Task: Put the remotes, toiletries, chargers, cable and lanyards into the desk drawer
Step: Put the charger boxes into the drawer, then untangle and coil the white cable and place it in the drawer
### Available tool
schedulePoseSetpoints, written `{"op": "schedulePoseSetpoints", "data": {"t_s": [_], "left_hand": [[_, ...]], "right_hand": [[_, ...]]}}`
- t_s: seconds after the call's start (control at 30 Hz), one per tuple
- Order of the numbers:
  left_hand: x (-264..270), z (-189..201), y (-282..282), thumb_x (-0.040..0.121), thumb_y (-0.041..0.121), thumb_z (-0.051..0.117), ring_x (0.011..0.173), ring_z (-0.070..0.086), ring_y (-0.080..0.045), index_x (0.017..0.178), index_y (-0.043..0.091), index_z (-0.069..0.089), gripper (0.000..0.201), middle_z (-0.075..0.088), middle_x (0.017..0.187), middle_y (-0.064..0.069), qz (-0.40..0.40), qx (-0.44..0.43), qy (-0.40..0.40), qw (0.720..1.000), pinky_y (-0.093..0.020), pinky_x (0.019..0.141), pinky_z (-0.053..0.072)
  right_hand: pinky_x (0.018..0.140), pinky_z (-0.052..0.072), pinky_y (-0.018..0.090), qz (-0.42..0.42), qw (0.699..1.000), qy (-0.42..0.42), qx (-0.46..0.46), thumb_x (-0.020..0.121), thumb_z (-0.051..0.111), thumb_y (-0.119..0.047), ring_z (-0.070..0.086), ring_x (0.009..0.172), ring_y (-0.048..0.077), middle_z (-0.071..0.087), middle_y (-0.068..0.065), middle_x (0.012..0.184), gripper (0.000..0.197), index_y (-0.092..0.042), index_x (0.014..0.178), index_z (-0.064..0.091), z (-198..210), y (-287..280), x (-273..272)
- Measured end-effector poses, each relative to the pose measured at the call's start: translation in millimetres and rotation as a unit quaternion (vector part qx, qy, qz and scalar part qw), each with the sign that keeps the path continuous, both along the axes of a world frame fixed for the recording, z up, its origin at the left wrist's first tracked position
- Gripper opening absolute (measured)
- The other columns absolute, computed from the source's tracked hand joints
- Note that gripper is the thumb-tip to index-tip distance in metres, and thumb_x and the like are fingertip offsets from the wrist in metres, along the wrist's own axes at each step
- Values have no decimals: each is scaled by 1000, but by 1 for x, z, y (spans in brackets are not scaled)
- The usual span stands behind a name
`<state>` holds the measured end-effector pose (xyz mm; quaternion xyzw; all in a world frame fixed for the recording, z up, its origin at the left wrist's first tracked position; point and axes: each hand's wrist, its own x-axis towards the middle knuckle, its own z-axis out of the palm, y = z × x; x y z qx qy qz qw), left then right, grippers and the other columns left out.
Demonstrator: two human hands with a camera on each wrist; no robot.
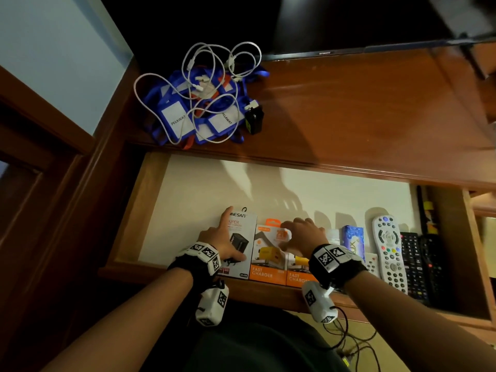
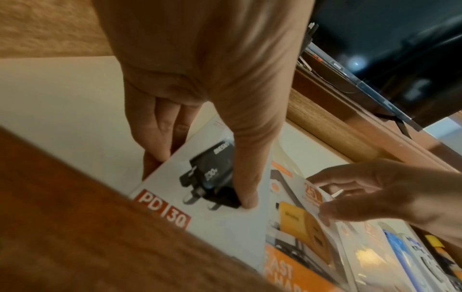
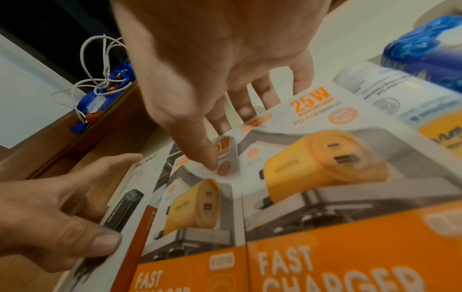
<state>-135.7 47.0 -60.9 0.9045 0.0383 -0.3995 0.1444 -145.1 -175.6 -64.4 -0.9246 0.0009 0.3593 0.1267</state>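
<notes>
Open wooden drawer (image 1: 128, 210) w/ pale smooth liner, pulled out under glossy red-brown wooden surface (image 1: 349, 111). Along drawer front, L to R: flat white cardboard charger box w/ black plug printed on it (image 1: 243, 224), two matching orange-and-white "FAST CHARGER" boxes (image 1: 265, 267) pictured w/ yellow plugs, small white tube-like toiletry (image 1: 333, 236), shiny blue crinkly packet (image 1: 353, 238), long grey-white remote w/ coloured buttons (image 1: 390, 251), then black remotes (image 1: 414, 264) at far right; small white remote end just beside the grey one. Left hand (image 1: 222, 238) gripping white box: thumb pressed on its printed face, fingers curled round left edge, index stretched toward top corner. Right hand (image 1: 303, 234) over the orange boxes, fingers spread and bent, tips on far edge of right-hand box, thumb tip down on face of left one; no firm clasp visible. Not yet in drawer, back left on surface: heap of blue fabric lanyards w/ clear card holders marked "PELAWAT" (image 1: 188, 114), tangled white round cable (image 1: 214, 76) looped on top, small black boxy charger plug (image 1: 254, 118) touching heap's right side.
</notes>
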Motion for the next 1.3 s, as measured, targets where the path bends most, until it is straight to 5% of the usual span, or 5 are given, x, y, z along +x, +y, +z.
{"op": "schedulePoseSetpoints", "data": {"t_s": [0.2,0.47,0.57,0.87,1.3], "left_hand": [[0,-1,5,66,42,81,102,63,-29,144,39,-17,125,56,130,-10,18,-16,14,1000,-40,89,53],[55,43,21,82,39,64,104,57,-16,117,25,57,39,58,121,3,26,-74,-158,984,-33,91,48],[89,72,25,82,30,66,88,60,-11,103,22,65,22,63,106,6,52,-138,-270,951,-29,82,50],[166,99,32,82,22,65,101,58,-19,104,19,66,22,62,108,0,-121,-162,-346,916,-33,84,50],[207,78,20,88,35,57,113,51,-28,122,13,46,42,47,125,-9,-242,30,-375,894,-39,87,45]], "right_hand": [[89,47,34,-79,996,-11,45,85,63,-43,57,110,27,61,8,122,42,-19,120,59,17,-1,22],[60,31,28,-187,946,-219,147,83,62,-24,45,65,31,50,7,59,33,-15,55,45,78,21,99],[65,34,30,-215,911,-306,175,80,62,-22,51,75,33,57,10,77,11,-12,77,58,92,34,131],[100,40,45,-123,945,-278,122,78,63,-19,39,123,40,30,8,144,69,-38,139,36,83,72,190],[65,39,29,-163,901,-374,145,81,65,-9,57,82,36,56,15,98,24,-11,105,63,58,62,160]]}}
